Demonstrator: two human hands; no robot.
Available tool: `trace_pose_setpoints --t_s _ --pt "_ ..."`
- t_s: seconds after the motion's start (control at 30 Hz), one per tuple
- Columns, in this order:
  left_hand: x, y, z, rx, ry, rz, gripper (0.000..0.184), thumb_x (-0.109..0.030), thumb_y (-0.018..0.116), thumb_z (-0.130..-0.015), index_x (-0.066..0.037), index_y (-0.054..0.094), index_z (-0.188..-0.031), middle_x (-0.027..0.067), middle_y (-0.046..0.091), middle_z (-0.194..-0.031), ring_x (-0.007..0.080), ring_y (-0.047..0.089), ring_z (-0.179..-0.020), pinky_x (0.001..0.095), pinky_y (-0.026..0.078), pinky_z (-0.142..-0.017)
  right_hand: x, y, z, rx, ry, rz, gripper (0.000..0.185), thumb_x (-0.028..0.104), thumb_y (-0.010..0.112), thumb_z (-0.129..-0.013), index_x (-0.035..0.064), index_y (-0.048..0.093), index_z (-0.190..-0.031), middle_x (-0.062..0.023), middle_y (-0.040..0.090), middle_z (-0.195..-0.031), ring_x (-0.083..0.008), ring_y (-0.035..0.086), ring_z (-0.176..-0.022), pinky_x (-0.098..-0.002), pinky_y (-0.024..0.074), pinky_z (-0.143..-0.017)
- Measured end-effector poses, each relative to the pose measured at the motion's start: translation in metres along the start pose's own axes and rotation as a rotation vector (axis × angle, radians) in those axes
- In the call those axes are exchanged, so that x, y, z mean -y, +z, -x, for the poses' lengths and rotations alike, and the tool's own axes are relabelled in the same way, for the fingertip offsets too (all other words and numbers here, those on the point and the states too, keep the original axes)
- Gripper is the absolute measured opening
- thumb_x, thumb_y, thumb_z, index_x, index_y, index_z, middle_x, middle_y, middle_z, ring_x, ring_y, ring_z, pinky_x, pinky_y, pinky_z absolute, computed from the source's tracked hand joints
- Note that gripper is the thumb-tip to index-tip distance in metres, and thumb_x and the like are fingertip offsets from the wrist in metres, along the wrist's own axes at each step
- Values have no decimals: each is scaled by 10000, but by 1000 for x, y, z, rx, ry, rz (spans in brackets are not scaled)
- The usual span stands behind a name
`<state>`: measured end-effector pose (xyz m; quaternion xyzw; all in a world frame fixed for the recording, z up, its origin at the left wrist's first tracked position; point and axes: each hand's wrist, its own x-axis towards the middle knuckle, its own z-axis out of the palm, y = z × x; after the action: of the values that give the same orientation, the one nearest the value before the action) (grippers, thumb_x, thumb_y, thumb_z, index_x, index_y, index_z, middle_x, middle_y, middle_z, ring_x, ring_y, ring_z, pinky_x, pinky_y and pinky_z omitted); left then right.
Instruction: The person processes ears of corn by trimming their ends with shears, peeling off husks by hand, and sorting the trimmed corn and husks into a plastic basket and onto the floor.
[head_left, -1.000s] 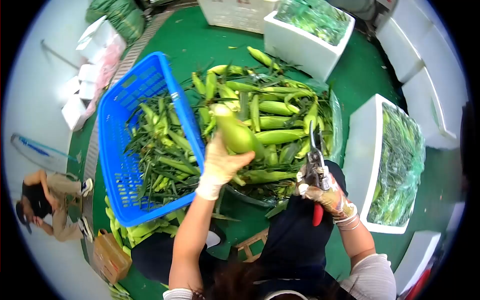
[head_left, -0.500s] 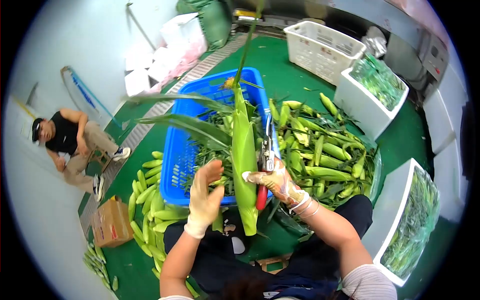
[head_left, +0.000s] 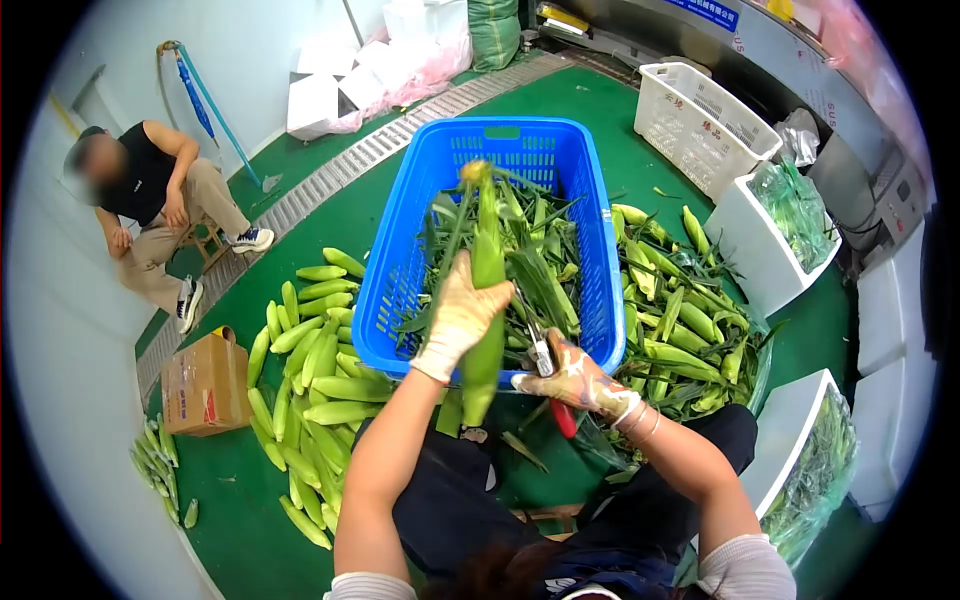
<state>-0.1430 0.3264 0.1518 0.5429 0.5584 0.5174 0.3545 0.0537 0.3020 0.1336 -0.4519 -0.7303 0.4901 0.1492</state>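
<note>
My gloved left hand [head_left: 466,309] is wrapped round a green ear of corn [head_left: 486,260], held upright with its silk end up. Red-handled pruning shears [head_left: 545,360] are in my gloved right hand [head_left: 575,380], their blades pointing up beside the ear. Behind both hands stands a blue basket [head_left: 500,128] holding cut leaves and husks [head_left: 545,225]. On the right lies a heap of untrimmed corn [head_left: 680,335] on plastic. A pile of smoother ears [head_left: 320,380] lies to the left of the basket.
A person [head_left: 160,200] sits on a stool at the left, near a cardboard box [head_left: 207,385]. White foam boxes [head_left: 745,240] with bagged greens stand at the right, and a white crate [head_left: 690,125] behind them. A drain grating [head_left: 330,175] crosses the floor.
My left hand, open half a second ago, has closed round the ear, and my right hand no longer touches it. The ear's long leaves now hang lower. The view has turned to the left.
</note>
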Motion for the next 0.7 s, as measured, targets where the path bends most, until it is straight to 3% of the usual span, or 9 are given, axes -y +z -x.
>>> trace_pose_setpoints --t_s 0.03,0.1,0.2,0.3,0.33,0.5,0.57,0.67,0.7 --pt "3 -12 -7 31 172 -203 507 -145 721 -776 -10 488 -1206 134 633 -1043 248 626 -900 350 498 -808 -4 1 -2 53 29 -54 520 331 802 -720 23 482 -989 -89 577 -874 -175 558 -837 -330 461 -781" --pt "5 -23 -9 41 139 -370 586 -255 724 -743 -45 485 -1235 184 638 -1045 335 625 -908 389 493 -807 -4 -7 -7 112 30 -63 706 481 763 -706 -26 453 -1087 -179 576 -932 -256 563 -890 -352 450 -821" --pt "11 -26 0 49 105 -523 628 -318 708 -719 -82 491 -1259 213 631 -1042 384 602 -919 410 487 -807 -13 -22 -33 183 -69 -171 707 467 770 -717 -18 449 -1119 -144 580 -954 -198 541 -901 -335 449 -808" --pt "20 -31 4 158 99 -264 609 -285 694 -726 -88 499 -1269 222 628 -1046 389 604 -956 413 481 -825 3 -49 -51 249 -192 -122 521 279 793 -741 31 486 -1081 -49 536 -913 -124 508 -875 -300 445 -772" --pt "5 -36 3 254 22 -361 673 -297 697 -710 -59 480 -1301 244 616 -1079 393 599 -1003 415 476 -843 23 -61 -51 258 -109 136 519 290 792 -739 25 494 -1071 -44 542 -912 -122 521 -855 -299 452 -752" --pt "40 -41 -5 266 68 -486 777 -322 706 -683 32 436 -1320 268 604 -1119 393 595 -1029 411 474 -849 25 -66 -74 405 -84 135 400 302 777 -736 19 570 -929 -69 617 -780 -146 586 -712 -305 477 -648" --pt "29 -42 -7 231 -9 -539 768 -328 697 -697 42 435 -1317 270 600 -1138 390 589 -1044 394 472 -877 30 -66 -78 401 -16 42 315 270 741 -749 14 580 -837 -51 603 -668 -135 579 -516 -293 464 -483" --pt "34 -55 -18 232 -124 -299 804 -252 759 -677 98 411 -1312 235 600 -1160 280 591 -1069 329 448 -944 24 -53 -89 197 -58 -179 299 253 674 -796 13 558 -661 -56 542 -547 -161 577 -478 -298 453 -448" --pt "39 -59 -16 169 -107 -217 819 -232 771 -672 121 398 -1311 223 604 -1156 254 591 -1062 318 445 -948 20 -57 -89 219 41 -385 343 330 694 -770 23 582 -668 -37 527 -584 -145 517 -499 -298 447 -461"
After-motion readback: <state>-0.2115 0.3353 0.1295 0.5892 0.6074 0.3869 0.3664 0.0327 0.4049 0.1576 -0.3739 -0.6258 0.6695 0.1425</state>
